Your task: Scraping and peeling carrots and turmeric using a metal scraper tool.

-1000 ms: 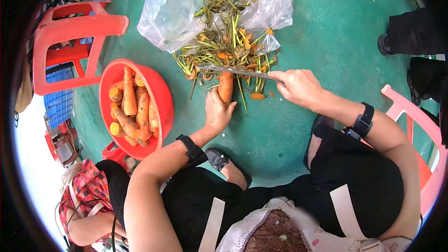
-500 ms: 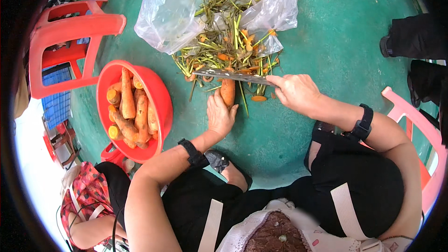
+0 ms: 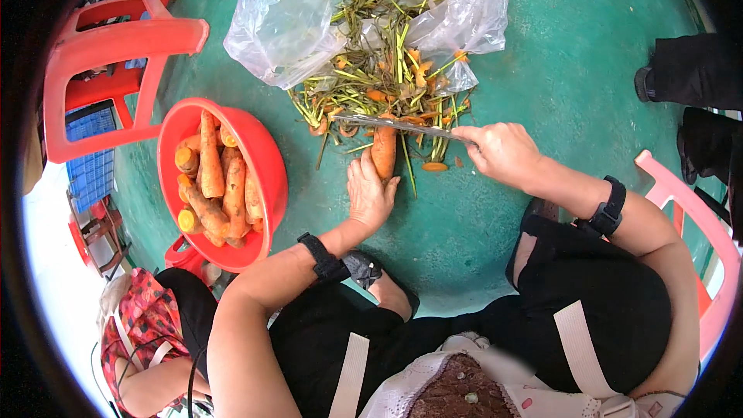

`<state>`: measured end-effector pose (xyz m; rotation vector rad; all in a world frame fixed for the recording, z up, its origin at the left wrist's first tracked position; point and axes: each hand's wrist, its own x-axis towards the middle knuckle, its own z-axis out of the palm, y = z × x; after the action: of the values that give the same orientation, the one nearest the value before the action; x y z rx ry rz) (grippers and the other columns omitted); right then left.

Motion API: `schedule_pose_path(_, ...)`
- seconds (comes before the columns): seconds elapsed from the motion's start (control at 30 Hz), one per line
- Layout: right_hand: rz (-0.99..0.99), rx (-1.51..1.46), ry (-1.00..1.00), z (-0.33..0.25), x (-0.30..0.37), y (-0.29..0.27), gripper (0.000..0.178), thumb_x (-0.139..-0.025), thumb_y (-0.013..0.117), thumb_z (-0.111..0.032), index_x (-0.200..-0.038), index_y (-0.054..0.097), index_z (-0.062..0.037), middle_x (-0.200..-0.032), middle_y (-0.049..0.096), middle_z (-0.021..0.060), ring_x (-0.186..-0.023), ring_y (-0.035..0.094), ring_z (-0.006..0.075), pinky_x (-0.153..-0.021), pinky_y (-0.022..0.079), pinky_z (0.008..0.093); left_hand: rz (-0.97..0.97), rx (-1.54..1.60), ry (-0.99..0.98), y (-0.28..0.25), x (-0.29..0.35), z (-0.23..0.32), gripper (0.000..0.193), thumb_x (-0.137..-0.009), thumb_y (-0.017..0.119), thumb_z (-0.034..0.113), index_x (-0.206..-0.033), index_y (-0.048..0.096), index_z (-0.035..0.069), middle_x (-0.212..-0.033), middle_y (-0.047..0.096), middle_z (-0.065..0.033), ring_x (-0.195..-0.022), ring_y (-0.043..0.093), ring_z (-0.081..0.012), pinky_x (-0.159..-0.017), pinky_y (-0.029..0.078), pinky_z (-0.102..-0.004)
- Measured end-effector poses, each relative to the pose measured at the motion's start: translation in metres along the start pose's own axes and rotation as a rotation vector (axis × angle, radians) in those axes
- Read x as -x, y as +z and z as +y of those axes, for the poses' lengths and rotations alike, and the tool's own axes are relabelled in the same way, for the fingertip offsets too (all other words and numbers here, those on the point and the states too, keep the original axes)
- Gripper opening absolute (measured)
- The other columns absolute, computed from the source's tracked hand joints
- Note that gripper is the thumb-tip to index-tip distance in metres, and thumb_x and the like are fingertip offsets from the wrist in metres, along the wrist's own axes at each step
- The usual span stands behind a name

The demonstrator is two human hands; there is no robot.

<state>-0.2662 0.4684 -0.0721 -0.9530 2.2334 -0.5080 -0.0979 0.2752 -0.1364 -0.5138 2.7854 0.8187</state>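
A carrot (image 3: 384, 152) lies on the green floor with its far end at the trimmings, and my left hand (image 3: 370, 193) is closed round its near end. My right hand (image 3: 501, 156) grips the handle of a knife (image 3: 414, 125). The blade runs leftward across the carrot's far end; whether it has cut in cannot be made out. Beyond the blade spreads a heap of green stalks and carrot tops (image 3: 368, 85). A round orange slice (image 3: 435, 166) lies right of the carrot.
A red basin (image 3: 276, 186) holding several carrots (image 3: 212, 159) stands at the left. A clear plastic bag (image 3: 271, 39) lies open behind the trimmings. Red chairs (image 3: 147, 42) stand at far left, a pink chair (image 3: 700, 224) at right. Another person's dark trouser legs (image 3: 693, 70) show at right.
The knife blade now slopes down a little more to the right, over the carrot's far end. My left hand keeps hold of the carrot. The whole view has shifted slightly.
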Motion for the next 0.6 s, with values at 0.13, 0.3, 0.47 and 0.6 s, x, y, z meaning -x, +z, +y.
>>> schedule_pose_path(0.13, -0.065, -0.01, 0.028, 0.001, -0.01, -0.01, 0.027, -0.075, 0.049, -0.013, -0.099, 0.061, -0.011, -0.072, 0.061, 0.0184, -0.066, 0.06, 0.0347, -0.062, 0.048, 0.0447, -0.027, -0.002, -0.012, -0.002, -0.001, 0.001, 0.07, -0.069, 0.066, 0.013, -0.121, 0.025, -0.008, -0.102, 0.039, -0.0244, -0.094, 0.039, -0.0399, -0.085, 0.033, -0.0444)
schedule_pose_path(0.3, -0.15, -0.001, 0.049, -0.006, -0.022, -0.006, 0.025, -0.076, 0.047, -0.011, -0.097, 0.061, -0.0084, -0.072, 0.06, 0.0195, -0.07, 0.06, 0.0353, -0.064, 0.048, 0.0441, -0.059, 0.025, -0.032, -0.002, -0.002, -0.002, 0.071, -0.068, 0.067, 0.013, -0.121, 0.025, -0.008, -0.102, 0.039, -0.0236, -0.095, 0.039, -0.0394, -0.086, 0.033, -0.0445)
schedule_pose_path(0.47, -0.184, 0.035, 0.005, -0.014, -0.05, 0.008, 0.023, -0.074, 0.048, -0.01, -0.092, 0.06, -0.0047, -0.07, 0.06, 0.0203, -0.068, 0.06, 0.0352, -0.063, 0.048, 0.0439, -0.038, -0.019, 0.034, 0.003, -0.001, -0.004, 0.073, -0.066, 0.069, 0.015, -0.125, 0.027, -0.001, -0.104, 0.04, -0.0194, -0.096, 0.04, -0.0367, -0.079, 0.036, -0.045)
schedule_pose_path(0.6, -0.07, 0.005, -0.066, -0.009, -0.042, 0.014, 0.019, -0.073, 0.049, -0.009, -0.089, 0.06, -0.004, -0.068, 0.059, 0.0195, -0.065, 0.06, 0.036, -0.058, 0.047, 0.0443, -0.093, -0.073, 0.027, 0.002, -0.002, 0.013, 0.071, -0.065, 0.07, 0.015, -0.123, 0.031, 0.001, -0.105, 0.041, -0.019, -0.097, 0.04, -0.0364, -0.082, 0.035, -0.0436)
